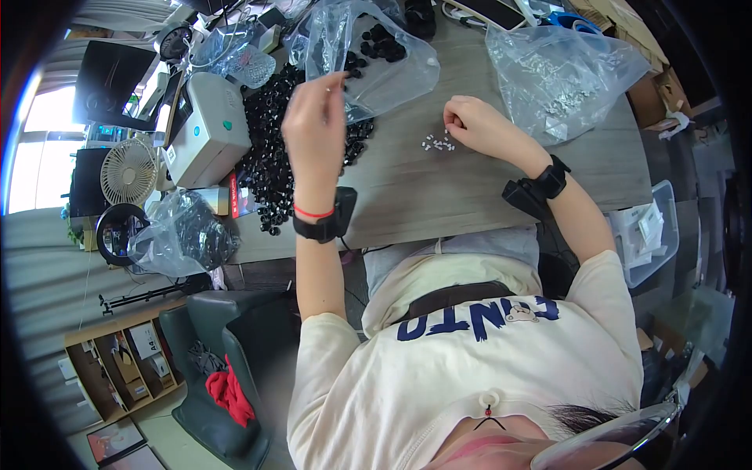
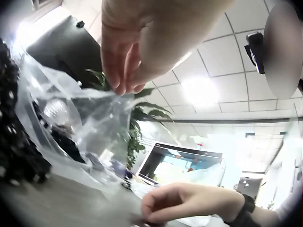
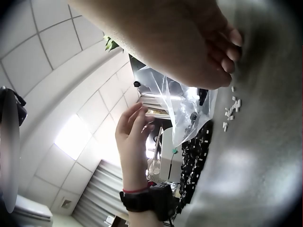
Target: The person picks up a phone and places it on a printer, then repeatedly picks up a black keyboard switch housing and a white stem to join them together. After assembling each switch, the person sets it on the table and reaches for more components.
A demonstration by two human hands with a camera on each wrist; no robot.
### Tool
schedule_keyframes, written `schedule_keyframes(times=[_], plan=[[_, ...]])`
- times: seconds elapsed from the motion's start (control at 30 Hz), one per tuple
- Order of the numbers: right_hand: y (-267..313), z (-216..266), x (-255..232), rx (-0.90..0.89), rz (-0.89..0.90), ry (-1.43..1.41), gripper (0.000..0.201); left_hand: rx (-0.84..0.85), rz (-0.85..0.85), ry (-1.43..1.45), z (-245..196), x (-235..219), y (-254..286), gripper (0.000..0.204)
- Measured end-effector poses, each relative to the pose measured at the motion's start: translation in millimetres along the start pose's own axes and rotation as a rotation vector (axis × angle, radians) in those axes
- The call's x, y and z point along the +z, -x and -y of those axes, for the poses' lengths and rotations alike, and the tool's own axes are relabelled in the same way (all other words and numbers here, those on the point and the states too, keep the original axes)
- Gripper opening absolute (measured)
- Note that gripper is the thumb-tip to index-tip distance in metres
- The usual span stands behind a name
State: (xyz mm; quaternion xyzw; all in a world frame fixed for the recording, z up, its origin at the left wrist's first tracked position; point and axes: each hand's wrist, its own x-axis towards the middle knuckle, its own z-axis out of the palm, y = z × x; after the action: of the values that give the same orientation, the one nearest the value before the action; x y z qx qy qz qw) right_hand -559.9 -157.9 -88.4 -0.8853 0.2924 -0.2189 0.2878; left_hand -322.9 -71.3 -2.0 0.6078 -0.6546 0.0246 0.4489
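Observation:
My left hand (image 1: 315, 129), blurred, is raised over the clear bag (image 1: 403, 82) of black pieces (image 1: 382, 44). In the left wrist view the fingertips of this hand (image 2: 127, 85) are drawn loosely together; nothing shows between them. My right hand (image 1: 489, 133) is low at the table (image 1: 423, 188), its curled fingertips beside small white pieces (image 1: 437, 146). In the right wrist view this hand (image 3: 189, 47) partly hides its own fingertips, close to the white pieces (image 3: 231, 111); whether it pinches one cannot be told.
Loose black pieces (image 1: 266, 149) form a large pile at the left, beside a white box (image 1: 210, 129). A clear bag of white pieces (image 1: 560, 86) lies at the back right. A plastic bin (image 1: 658, 235) stands beyond the right table edge, and a chair (image 1: 223, 376) at lower left.

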Motion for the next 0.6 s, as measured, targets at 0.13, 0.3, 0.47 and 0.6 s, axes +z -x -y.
schedule_keyframes(times=[0.13, 0.3, 0.47, 0.6], plan=[[-0.5, 6.5, -2.2, 0.060, 0.027, -0.037, 0.007, 0.095, 0.250, -0.024, 24.6, 41.7, -9.5, 0.020], [-2.9, 5.0, -2.1, 0.080, 0.028, -0.052, 0.007, 0.088, 0.340, -0.348, 78.8, 86.5, -24.2, 0.025], [-2.7, 0.7, -1.6, -0.021, 0.052, 0.017, 0.007, -0.010, 0.341, -0.424, 91.2, 91.9, -28.8, 0.024], [-1.7, -1.8, 1.4, -0.048, 0.062, 0.080, 0.009, 0.007, 0.279, -0.386, 97.3, 93.9, -26.6, 0.020]])
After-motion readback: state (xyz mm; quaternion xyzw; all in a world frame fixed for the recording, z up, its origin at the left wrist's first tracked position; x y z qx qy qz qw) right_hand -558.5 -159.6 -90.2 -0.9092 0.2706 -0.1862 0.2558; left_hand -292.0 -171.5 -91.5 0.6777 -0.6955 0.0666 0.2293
